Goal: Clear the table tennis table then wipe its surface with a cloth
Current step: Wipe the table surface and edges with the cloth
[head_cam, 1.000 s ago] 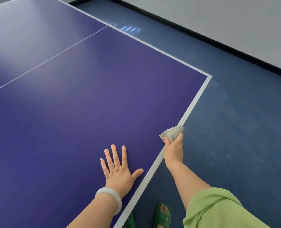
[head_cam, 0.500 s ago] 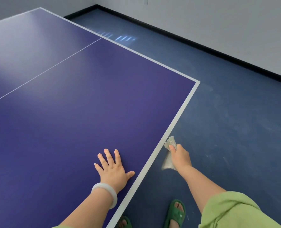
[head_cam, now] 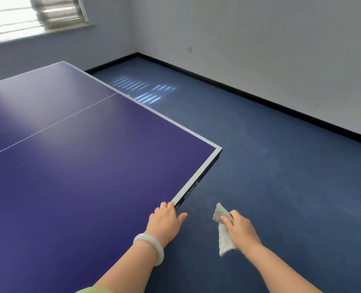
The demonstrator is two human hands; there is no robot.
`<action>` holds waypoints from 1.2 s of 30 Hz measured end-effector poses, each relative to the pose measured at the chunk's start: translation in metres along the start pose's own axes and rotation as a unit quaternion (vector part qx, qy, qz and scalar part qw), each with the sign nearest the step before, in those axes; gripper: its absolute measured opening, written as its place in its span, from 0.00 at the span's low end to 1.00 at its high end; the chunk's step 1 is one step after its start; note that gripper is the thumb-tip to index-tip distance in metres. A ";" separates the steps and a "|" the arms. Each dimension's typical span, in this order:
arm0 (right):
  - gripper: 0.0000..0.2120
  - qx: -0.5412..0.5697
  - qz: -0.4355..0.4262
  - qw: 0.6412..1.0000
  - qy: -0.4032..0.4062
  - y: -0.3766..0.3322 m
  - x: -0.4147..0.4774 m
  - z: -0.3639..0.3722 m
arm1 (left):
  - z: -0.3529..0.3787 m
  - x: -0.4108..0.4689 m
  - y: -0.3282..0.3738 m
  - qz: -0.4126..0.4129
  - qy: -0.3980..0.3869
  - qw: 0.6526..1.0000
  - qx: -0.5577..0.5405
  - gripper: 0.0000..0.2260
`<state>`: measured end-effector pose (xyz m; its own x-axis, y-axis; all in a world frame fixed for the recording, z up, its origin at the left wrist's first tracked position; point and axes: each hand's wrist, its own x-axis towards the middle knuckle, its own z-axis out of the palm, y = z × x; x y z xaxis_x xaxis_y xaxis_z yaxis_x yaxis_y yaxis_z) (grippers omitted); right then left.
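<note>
The purple table tennis table [head_cam: 74, 166] with white border lines fills the left and middle of the view, and nothing lies on its visible top. My left hand [head_cam: 166, 220], with a pale bangle on the wrist, rests on the table's near right edge, fingers on the top and thumb pointing out over the side. My right hand [head_cam: 239, 230] is off the table, over the floor to the right of that edge. It grips a crumpled grey cloth [head_cam: 223, 231], which sticks out above and hangs below the fingers.
Blue floor [head_cam: 281, 176] spreads to the right of the table up to a grey wall with a black skirting [head_cam: 260, 98]. A window with blinds [head_cam: 27, 15] is at the far left. Stripes of light lie on the floor past the table.
My right hand has come off the table's edge with the cloth and now hangs beside it. My left hand has slid from flat on the top to the edge. The view has tilted upward.
</note>
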<state>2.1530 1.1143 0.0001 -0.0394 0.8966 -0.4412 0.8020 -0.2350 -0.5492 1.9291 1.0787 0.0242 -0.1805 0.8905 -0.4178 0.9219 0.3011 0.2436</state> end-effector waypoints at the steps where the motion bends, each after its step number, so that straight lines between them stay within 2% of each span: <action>1: 0.15 -0.002 -0.003 1.000 0.003 0.007 0.009 -0.018 | -0.004 0.008 0.021 0.003 0.003 1.000 -0.007 0.21; 6: 0.15 -0.008 -0.024 0.999 0.021 0.023 0.059 -0.098 | -0.030 0.049 0.105 0.030 0.024 0.999 -0.028 0.21; 11: 0.14 -0.026 -0.056 0.998 0.018 0.013 0.129 -0.155 | -0.059 0.114 0.155 0.026 0.025 0.999 -0.026 0.21; 20: 0.14 -0.091 -0.079 0.993 -0.002 -0.048 0.302 -0.251 | -0.117 0.296 0.215 0.018 0.016 0.996 -0.089 0.20; 26: 0.15 -0.094 -0.097 0.991 0.011 -0.091 0.414 -0.317 | -0.176 0.408 0.247 0.013 0.028 0.997 -0.071 0.22; 31: 0.16 -0.124 -0.125 0.984 -0.024 -0.118 0.510 -0.344 | -0.211 0.491 0.259 -0.023 0.035 0.997 -0.062 0.22; 36: 0.14 -0.161 -0.173 0.970 -0.062 -0.156 0.622 -0.372 | -0.235 0.567 0.266 -0.097 0.053 0.991 -0.077 0.22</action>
<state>2.2251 1.8477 0.0750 -0.3947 0.8439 -0.3634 0.8716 0.2188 -0.4386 1.9916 1.7439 0.0583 -0.3915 0.8388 -0.3783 0.8045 0.5116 0.3016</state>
